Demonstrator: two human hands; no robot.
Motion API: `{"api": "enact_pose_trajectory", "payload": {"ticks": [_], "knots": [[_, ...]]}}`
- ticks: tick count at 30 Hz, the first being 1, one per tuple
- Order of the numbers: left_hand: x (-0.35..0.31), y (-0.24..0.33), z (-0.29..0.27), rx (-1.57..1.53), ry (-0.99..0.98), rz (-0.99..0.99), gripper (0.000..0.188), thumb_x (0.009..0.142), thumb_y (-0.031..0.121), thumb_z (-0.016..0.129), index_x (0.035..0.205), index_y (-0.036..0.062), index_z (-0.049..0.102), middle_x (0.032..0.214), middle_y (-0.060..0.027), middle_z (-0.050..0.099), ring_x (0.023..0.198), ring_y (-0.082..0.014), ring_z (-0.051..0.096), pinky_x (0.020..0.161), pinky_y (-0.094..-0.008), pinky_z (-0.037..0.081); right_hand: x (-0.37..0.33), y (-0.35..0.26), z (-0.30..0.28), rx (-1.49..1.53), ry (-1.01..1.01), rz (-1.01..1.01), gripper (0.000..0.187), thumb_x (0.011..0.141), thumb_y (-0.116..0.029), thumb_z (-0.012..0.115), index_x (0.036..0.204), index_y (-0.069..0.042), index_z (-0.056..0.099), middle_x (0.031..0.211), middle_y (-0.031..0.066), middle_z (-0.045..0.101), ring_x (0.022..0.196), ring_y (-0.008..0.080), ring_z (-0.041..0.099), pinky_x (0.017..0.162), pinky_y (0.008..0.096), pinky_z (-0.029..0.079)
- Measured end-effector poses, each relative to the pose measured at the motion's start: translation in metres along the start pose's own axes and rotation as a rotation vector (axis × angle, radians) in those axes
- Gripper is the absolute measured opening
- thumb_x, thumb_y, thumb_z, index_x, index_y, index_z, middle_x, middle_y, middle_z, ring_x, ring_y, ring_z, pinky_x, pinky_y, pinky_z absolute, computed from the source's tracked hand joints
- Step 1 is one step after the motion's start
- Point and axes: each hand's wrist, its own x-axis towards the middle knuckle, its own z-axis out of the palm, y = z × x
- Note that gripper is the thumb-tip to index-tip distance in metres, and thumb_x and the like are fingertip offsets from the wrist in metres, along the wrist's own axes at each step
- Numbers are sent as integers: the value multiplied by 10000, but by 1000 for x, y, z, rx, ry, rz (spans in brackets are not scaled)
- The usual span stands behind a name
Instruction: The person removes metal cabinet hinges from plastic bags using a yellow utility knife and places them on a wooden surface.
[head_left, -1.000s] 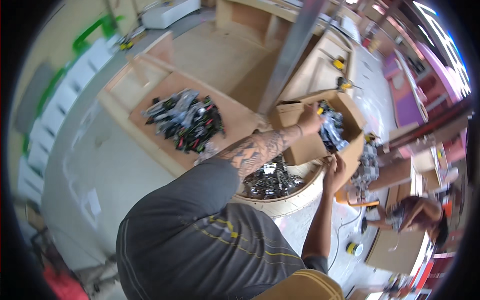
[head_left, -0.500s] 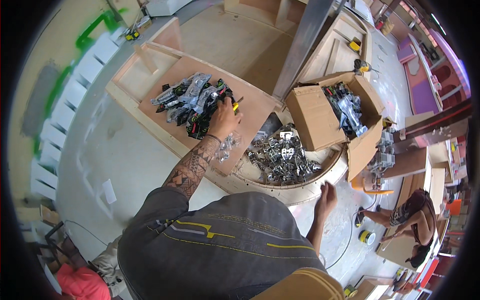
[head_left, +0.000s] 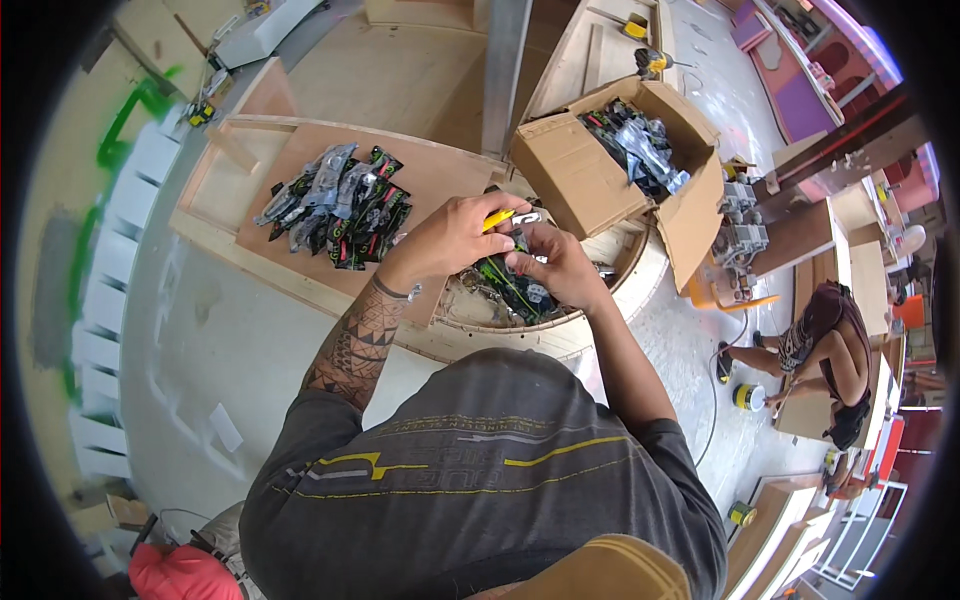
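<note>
My two hands meet over the curved wooden compartment, around a black plastic packet point(head_left: 508, 287) with green print. My left hand point(head_left: 448, 238) is closed on a slim yellow tool point(head_left: 497, 219) that looks like a utility knife; its fingertips reach the packet's upper end. Thumb and fingers of my right hand point(head_left: 566, 268) pinch the same packet from the right. Something pale and shiny shows at the packet's top; what it is I cannot make out. Metal hinges point(head_left: 468, 303) lie beneath, largely covered by hands and packet. A heap of similar packets point(head_left: 340, 205) rests on a board point(head_left: 270, 230) to the left.
An open cardboard box point(head_left: 570, 180) holding more packets stands at the right. Behind it is a drill point(head_left: 653, 63). A metal post point(head_left: 507, 80) rises beyond my hands. Another person point(head_left: 825, 345) bends at the far right, near a tub point(head_left: 748, 397); a cable point(head_left: 712, 400) crosses the floor.
My left hand has moved right from the packet heap with the yellow tool. My right hand has come up from the side, and both hands are now on one packet above the hinges.
</note>
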Motion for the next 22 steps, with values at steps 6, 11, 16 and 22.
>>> {"api": "enact_pose_trajectory", "payload": {"ticks": [6,11,16,22], "knots": [[0,-32,45,-22,185,-2,370,967,242,773,1236,9,673,928,-91,727,823,-139,694,728,-317,551,-22,45,-2,258,292,-43,131,1035,-140,710,974,-51,636,816,-44,635,744,42,532,673,247,443],[12,-34,98,-348,188,-129,232,976,232,751,978,8,688,764,-22,651,698,-95,628,615,-295,489,-50,56,-6,335,495,-5,169,1054,-145,663,1188,-41,668,912,-16,685,791,44,580,713,240,488],[19,-36,120,-31,257,-99,293,1006,276,713,947,-11,705,747,-93,654,659,-217,627,631,-380,500,-61,70,-5,165,601,64,172,999,-161,680,1101,-23,684,893,67,702,855,140,637,798,350,531],[20,-36,125,203,67,6,608,969,387,751,1405,54,489,1243,-246,650,1059,-350,658,883,-474,511,-78,64,-6,23,858,77,200,992,-158,676,1143,-26,665,1029,174,734,996,253,711,919,376,534]]}}
